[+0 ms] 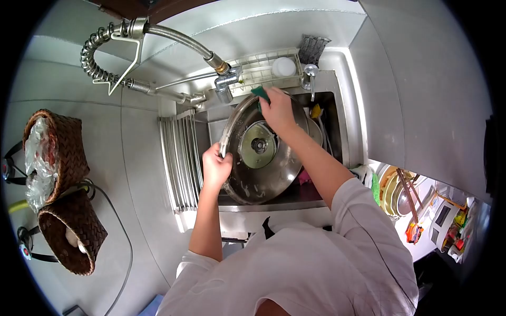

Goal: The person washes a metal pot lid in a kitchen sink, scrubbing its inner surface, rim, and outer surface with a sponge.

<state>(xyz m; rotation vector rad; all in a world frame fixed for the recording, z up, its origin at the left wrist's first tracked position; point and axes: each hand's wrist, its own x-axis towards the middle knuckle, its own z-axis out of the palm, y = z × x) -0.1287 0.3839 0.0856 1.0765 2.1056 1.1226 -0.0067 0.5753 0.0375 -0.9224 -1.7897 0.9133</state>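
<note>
A large round metal lid or pan with a pale green round centre is tilted over the sink. My left hand is closed on its left rim. At the top of the same metal piece, my right hand presses a green scrubbing pad near the rim. Traces of suds show on the lower part of the metal surface. Something yellow and a pink item lie partly hidden in the sink behind it.
A spring-hose faucet arches at the upper left. Behind the sink are a wire rack and a soap dispenser. A slatted metal rack stands left. Woven baskets hang far left; stacked bowls sit right.
</note>
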